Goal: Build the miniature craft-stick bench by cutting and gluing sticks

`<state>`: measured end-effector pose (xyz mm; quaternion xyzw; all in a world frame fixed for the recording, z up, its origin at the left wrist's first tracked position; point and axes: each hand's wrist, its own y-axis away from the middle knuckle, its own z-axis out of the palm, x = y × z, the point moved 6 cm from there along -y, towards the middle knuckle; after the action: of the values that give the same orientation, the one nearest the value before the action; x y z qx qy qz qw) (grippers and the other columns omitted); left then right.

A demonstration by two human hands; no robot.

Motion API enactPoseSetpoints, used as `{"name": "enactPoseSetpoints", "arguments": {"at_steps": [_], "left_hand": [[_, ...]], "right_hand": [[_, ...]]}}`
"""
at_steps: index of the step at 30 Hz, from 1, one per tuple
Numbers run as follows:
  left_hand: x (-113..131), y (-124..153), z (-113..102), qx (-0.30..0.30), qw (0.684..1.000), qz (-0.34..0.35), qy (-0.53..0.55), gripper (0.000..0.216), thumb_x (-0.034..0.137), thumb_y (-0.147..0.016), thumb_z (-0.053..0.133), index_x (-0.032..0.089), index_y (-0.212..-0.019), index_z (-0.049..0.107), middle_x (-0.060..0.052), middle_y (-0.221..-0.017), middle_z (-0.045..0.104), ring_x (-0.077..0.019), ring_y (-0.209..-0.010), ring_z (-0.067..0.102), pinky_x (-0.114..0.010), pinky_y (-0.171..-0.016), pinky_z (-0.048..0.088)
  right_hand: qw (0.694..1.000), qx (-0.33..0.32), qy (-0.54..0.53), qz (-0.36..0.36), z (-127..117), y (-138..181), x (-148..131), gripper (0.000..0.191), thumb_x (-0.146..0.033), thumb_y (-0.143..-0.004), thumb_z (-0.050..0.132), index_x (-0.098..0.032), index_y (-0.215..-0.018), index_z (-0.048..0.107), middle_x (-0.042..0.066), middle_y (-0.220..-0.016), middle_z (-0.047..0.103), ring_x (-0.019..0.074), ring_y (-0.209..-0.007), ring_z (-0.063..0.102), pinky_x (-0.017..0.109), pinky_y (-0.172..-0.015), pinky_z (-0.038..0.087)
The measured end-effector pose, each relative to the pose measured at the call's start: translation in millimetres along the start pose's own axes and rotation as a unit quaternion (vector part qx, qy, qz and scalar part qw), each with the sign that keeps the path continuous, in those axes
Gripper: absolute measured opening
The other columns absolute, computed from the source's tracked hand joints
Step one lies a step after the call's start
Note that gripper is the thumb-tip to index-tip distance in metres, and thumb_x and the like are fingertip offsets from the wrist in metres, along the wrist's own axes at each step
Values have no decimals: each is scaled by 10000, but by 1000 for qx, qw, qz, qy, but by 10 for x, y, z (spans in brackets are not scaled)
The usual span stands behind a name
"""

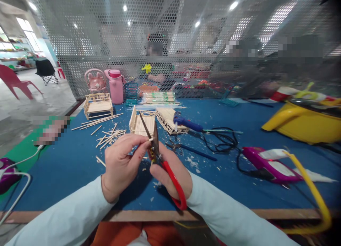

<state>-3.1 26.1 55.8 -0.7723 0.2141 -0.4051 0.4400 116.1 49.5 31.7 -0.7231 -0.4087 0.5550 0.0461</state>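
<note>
My right hand (170,171) is closed round the red handles of a pair of scissors (160,157), whose blades stand apart and point up and away. My left hand (121,160) pinches a short thin wooden stick (150,140) and holds its end between the blades. Both hands hover over the blue table top (66,168) near its front edge. Small wood chips lie on the mat under them.
Loose sticks (108,136) lie behind my hands. Small stick-built furniture (98,104) and frames (167,120) stand farther back, with a blue glue gun (186,123), pliers (178,146), a pink bottle (116,85), a purple glue gun (263,164) and a yellow container (303,121) at right. A mesh screen closes the back.
</note>
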Motion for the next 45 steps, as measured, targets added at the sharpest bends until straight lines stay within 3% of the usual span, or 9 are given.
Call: {"name": "enactPoseSetpoints", "arguments": {"at_steps": [4, 7, 11, 16, 23, 28, 35, 39, 45], "left_hand": [[5, -3, 10, -11, 1000, 2, 3, 66, 141, -803, 610, 184, -801, 659, -10, -756, 718, -108, -713, 649, -197, -698, 501], [-28, -4, 19, -6, 1000, -18, 9, 65, 171, -812, 608, 192, -786, 663, -11, -745, 719, -117, -693, 650, -210, -672, 506], [-65, -1, 68, -27, 999, -23, 39, 78, 182, -820, 607, 192, -766, 663, -13, -721, 709, -112, -662, 634, -210, -636, 500], [-38, 32, 172, -94, 991, 12, 93, 94, 163, -814, 603, 195, -805, 690, -34, -744, 708, -127, -706, 642, -221, -671, 511], [-261, 122, 296, -98, 934, -221, 265, 157, 287, -759, 680, 194, -879, 719, -60, -840, 707, -157, -747, 655, -258, -674, 541], [-270, 180, 373, -109, 896, -274, 332, 117, 296, -756, 682, 185, -780, 712, -59, -855, 672, -158, -804, 629, -270, -728, 530], [-325, 196, 440, -97, 812, -392, 421, 244, 402, -782, 633, 171, -779, 555, 2, -699, 612, -92, -609, 576, -209, -570, 516], [-328, 117, 397, -102, 840, -360, 393, 235, 378, -758, 664, 160, -805, 588, 14, -631, 617, -82, -547, 559, -196, -541, 494], [-192, 78, 302, -146, 964, -143, 170, 108, 231, -835, 578, 173, -838, 669, -48, -792, 695, -130, -714, 630, -230, -657, 501]], "right_hand": [[997, 36, 31, 61, -31, 46, 88, 289, -469, -856, 498, -189, -822, 557, -10, -626, 524, 117, -548, 473, 258, -553, 423], [991, 57, -23, 117, -15, 81, 180, 335, -505, -852, 490, -194, -729, 509, -54, -505, 401, 80, -434, 343, 228, -420, 309], [968, 132, -157, 142, -62, 65, 273, 388, -566, -774, 572, -198, -876, 503, -61, -549, 446, 81, -443, 410, 221, -425, 366], [942, 181, -244, 146, -145, 34, 327, 330, -426, -726, 684, -225, -906, 494, -50, -649, 523, 89, -527, 523, 228, -503, 475], [938, 192, -254, 135, -176, 15, 275, 397, -412, -661, 733, -230, -916, 489, -24, -719, 576, 121, -635, 581, 286, -625, 538], [941, 216, -226, 128, -197, 32, 278, 403, -410, -661, 735, -233, -935, 497, -15, -748, 566, 129, -694, 581, 284, -654, 529], [949, 167, -219, 153, -120, 53, 295, 360, -428, -730, 672, -222, -954, 481, -51, -692, 504, 79, -531, 494, 236, -514, 450], [955, 144, -212, 148, -89, 66, 284, 375, -470, -753, 638, -216, -988, 493, -38, -711, 503, 93, -573, 490, 247, -543, 439], [958, 175, -189, 124, -149, 62, 243, 315, -397, -748, 668, -217, -949, 505, -31, -730, 524, 95, -614, 497, 233, -572, 432]]}}
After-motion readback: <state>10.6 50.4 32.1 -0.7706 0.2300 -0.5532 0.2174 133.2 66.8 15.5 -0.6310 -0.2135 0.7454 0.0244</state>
